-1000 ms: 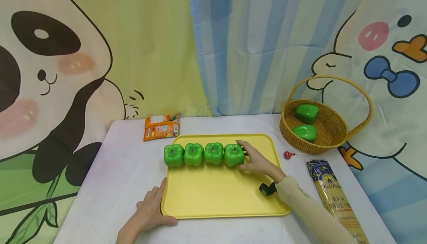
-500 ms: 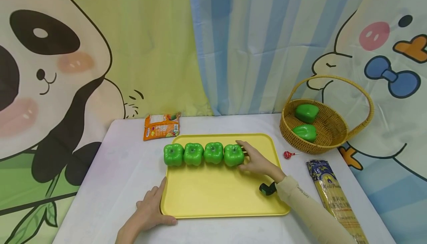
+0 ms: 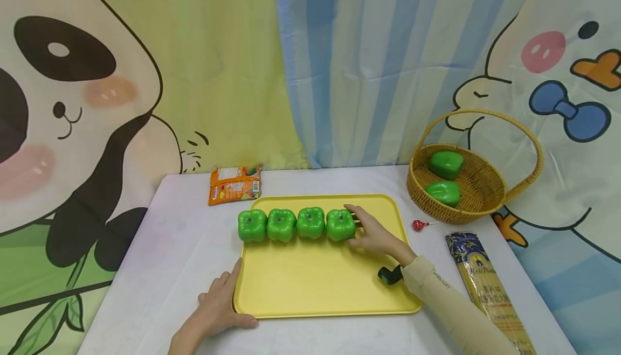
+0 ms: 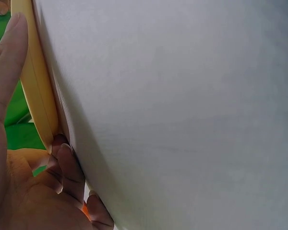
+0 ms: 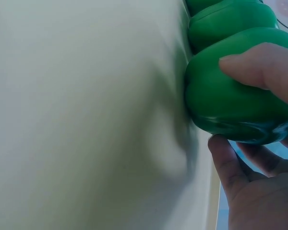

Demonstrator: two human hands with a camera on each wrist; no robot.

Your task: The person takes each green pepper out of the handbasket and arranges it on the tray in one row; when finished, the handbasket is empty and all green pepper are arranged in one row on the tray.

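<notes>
Several green bell peppers [image 3: 281, 225] stand in a row, stems up, along the back part of a yellow tray [image 3: 310, 285]; the leftmost overlaps the tray's left rim in the head view. My right hand [image 3: 373, 234] holds the rightmost bell pepper [image 3: 340, 225]. The right wrist view shows the thumb on one side of this bell pepper [image 5: 230, 91] and fingers at its other side. At the tray's front left corner rests my left hand [image 3: 218, 301], index finger along the left edge and thumb at the front edge. Its fingertips touch the tray rim [image 4: 38, 91] in the left wrist view.
A wicker basket [image 3: 463, 216] with two more green peppers [image 3: 445, 164] stands at the back right. Near it lie a red lollipop [image 3: 418, 225] and a long yellow pasta packet [image 3: 490, 290]. An orange snack packet [image 3: 235, 185] lies behind the tray's left end.
</notes>
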